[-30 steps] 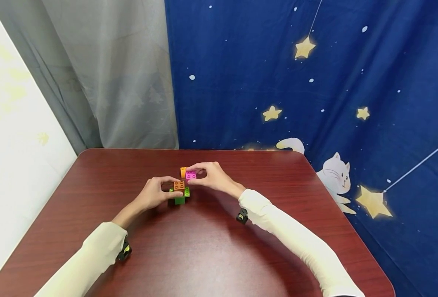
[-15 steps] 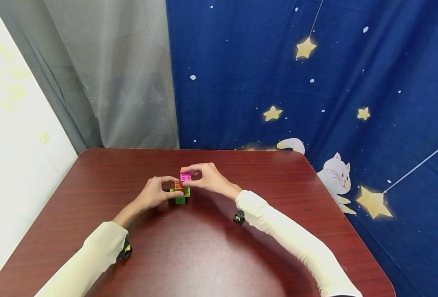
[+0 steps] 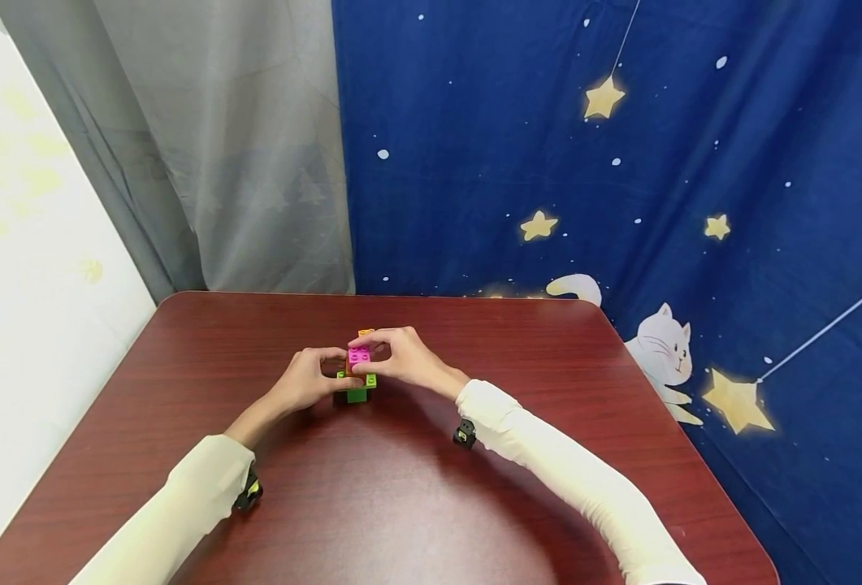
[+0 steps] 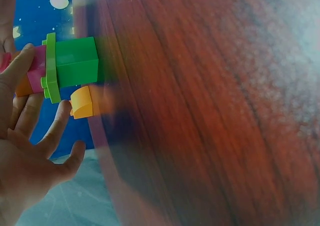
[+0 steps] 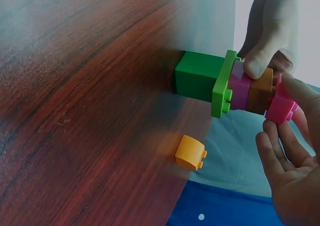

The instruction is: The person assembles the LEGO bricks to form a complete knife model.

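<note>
A stack of toy bricks stands on the table: a dark green brick (image 5: 197, 76) at the bottom, a light green plate (image 5: 223, 89), a purple brick (image 5: 239, 92), then an orange-brown brick (image 5: 260, 94). My left hand (image 3: 302, 380) grips the stack, its thumb across the purple and orange-brown bricks in the right wrist view. Between thumb and fingers, my right hand (image 3: 405, 359) pinches a pink brick (image 5: 281, 106) against the stack's top. The pink brick is slightly tilted there; whether its studs are engaged I cannot tell.
A yellow-orange brick with a curved side (image 5: 189, 152) lies on the table just behind the stack. The dark red wooden table (image 3: 401, 487) extends toward me and to both sides. Curtains (image 3: 474, 162) hang behind its far edge.
My right hand has brought the pink brick leftward and toward me, from beside the stack to over the orange-brown brick. The left hand has stayed on the stack.
</note>
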Demonstrator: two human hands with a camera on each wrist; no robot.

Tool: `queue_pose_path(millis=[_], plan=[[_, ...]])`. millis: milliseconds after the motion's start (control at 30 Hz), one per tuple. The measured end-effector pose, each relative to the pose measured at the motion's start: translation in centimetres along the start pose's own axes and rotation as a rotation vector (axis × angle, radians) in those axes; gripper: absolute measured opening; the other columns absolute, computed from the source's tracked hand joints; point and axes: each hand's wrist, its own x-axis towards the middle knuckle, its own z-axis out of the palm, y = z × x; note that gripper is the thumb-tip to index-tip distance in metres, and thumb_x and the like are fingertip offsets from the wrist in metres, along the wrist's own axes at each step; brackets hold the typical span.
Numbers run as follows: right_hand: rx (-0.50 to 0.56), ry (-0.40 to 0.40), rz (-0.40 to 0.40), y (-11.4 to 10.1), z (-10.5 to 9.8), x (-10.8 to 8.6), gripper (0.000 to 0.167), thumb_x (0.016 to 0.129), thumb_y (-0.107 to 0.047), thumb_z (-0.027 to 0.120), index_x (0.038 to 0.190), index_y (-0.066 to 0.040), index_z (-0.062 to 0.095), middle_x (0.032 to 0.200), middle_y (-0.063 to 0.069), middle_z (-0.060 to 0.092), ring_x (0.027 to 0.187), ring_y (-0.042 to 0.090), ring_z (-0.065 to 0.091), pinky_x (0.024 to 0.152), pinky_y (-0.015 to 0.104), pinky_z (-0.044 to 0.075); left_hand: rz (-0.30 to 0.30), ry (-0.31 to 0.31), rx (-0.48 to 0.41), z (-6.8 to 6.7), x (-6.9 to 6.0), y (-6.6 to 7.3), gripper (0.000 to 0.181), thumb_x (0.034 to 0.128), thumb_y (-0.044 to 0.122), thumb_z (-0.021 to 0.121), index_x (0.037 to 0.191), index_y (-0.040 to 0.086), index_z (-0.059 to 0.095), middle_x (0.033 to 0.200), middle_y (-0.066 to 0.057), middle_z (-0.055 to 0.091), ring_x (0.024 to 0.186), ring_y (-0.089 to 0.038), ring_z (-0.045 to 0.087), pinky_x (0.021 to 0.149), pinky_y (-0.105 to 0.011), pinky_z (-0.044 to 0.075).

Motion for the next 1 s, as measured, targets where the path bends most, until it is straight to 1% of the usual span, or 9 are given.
queue_pose_path(millis=[133, 333, 433, 500, 600, 700, 833, 900, 1000], plan=[[-0.037, 0.012, -0.009, -0.06, 0.18, 0.09, 0.036, 0.089, -0.017, 0.085, 0.124, -0.012, 0.076, 0.119, 0.004, 0.074, 0.099, 0.012, 0.070, 0.088, 0.040, 0.058, 0.007, -0.003, -0.006, 0.04, 0.10, -0.14, 0.043, 0.0806, 0.030, 0.092, 0.115, 0.009, 0.077, 0.105, -0.004, 0.079, 0.099, -0.019, 0.075, 0.090, -0.047, 0.057], [-0.016, 0.020, -0.014, 0.01, 0.32, -0.01, 0.038, 0.088, -0.016, 0.085, 0.125, -0.012, 0.076, 0.119, 0.006, 0.074, 0.104, 0.025, 0.071, 0.089, 0.043, 0.058, 0.008, -0.003, 0.005, 0.02, 0.17, -0.40, 0.041, 0.0794, 0.031, 0.093, 0.113, 0.013, 0.078, 0.104, -0.001, 0.079, 0.101, -0.018, 0.074, 0.091, -0.047, 0.056], [-0.022, 0.027, -0.012, 0.17, 0.42, -0.05, 0.039, 0.089, -0.020, 0.086, 0.125, -0.014, 0.076, 0.120, 0.004, 0.074, 0.107, 0.026, 0.070, 0.089, 0.043, 0.058, 0.014, -0.006, 0.007, 0.00, 0.19, -0.51, 0.041, 0.0795, 0.033, 0.093, 0.112, 0.013, 0.078, 0.104, 0.000, 0.079, 0.100, -0.019, 0.073, 0.089, -0.046, 0.057], [-0.017, 0.031, -0.016, 0.27, 0.51, -0.04, 0.040, 0.088, -0.024, 0.086, 0.125, -0.014, 0.076, 0.119, 0.003, 0.075, 0.105, 0.026, 0.070, 0.087, 0.043, 0.058, 0.011, -0.010, 0.000, 0.00, 0.20, -0.55, 0.040, 0.0797, 0.032, 0.093, 0.112, 0.013, 0.078, 0.104, -0.001, 0.079, 0.099, -0.019, 0.074, 0.089, -0.047, 0.057], [-0.005, 0.038, -0.023, 0.32, 0.58, -0.05, 0.041, 0.087, -0.024, 0.087, 0.125, -0.014, 0.077, 0.118, 0.004, 0.075, 0.104, 0.026, 0.070, 0.085, 0.043, 0.059, 0.007, -0.025, -0.015, -0.01, 0.22, -0.54, 0.041, 0.0807, 0.030, 0.092, 0.114, 0.011, 0.077, 0.106, -0.004, 0.078, 0.100, -0.021, 0.074, 0.091, -0.048, 0.057], [-0.019, 0.045, -0.022, 0.34, 0.66, -0.12, 0.040, 0.087, -0.023, 0.088, 0.125, -0.015, 0.077, 0.118, 0.004, 0.075, 0.104, 0.020, 0.069, 0.086, 0.039, 0.059, -0.001, -0.036, -0.032, 0.01, 0.24, -0.58, 0.042, 0.0812, 0.029, 0.092, 0.116, 0.009, 0.077, 0.108, -0.007, 0.078, 0.102, -0.023, 0.074, 0.093, -0.049, 0.057], [-0.048, 0.048, -0.014, 0.44, 0.71, -0.14, 0.040, 0.087, -0.020, 0.087, 0.125, -0.017, 0.077, 0.119, 0.001, 0.075, 0.105, 0.010, 0.067, 0.088, 0.033, 0.058, 0.000, -0.048, -0.054, 0.05, 0.34, -0.55, 0.040, 0.0825, 0.026, 0.091, 0.115, 0.008, 0.077, 0.108, -0.008, 0.078, 0.104, -0.024, 0.074, 0.093, -0.048, 0.056], [-0.050, 0.049, -0.015, 0.45, 0.69, -0.10, 0.039, 0.087, -0.019, 0.087, 0.125, -0.017, 0.077, 0.119, 0.001, 0.075, 0.105, 0.010, 0.067, 0.089, 0.034, 0.057, -0.001, -0.052, -0.063, 0.04, 0.37, -0.49, 0.038, 0.0827, 0.025, 0.091, 0.114, 0.008, 0.077, 0.108, -0.007, 0.078, 0.104, -0.024, 0.074, 0.093, -0.048, 0.056], [-0.056, 0.058, -0.022, 0.50, 0.73, -0.03, 0.041, 0.085, -0.022, 0.089, 0.124, -0.017, 0.077, 0.117, 0.001, 0.076, 0.104, 0.012, 0.068, 0.088, 0.038, 0.058, -0.001, -0.044, -0.053, -0.03, 0.37, -0.40, 0.039, 0.0820, 0.024, 0.091, 0.114, 0.008, 0.077, 0.107, -0.006, 0.078, 0.103, -0.023, 0.074, 0.092, -0.047, 0.057]])
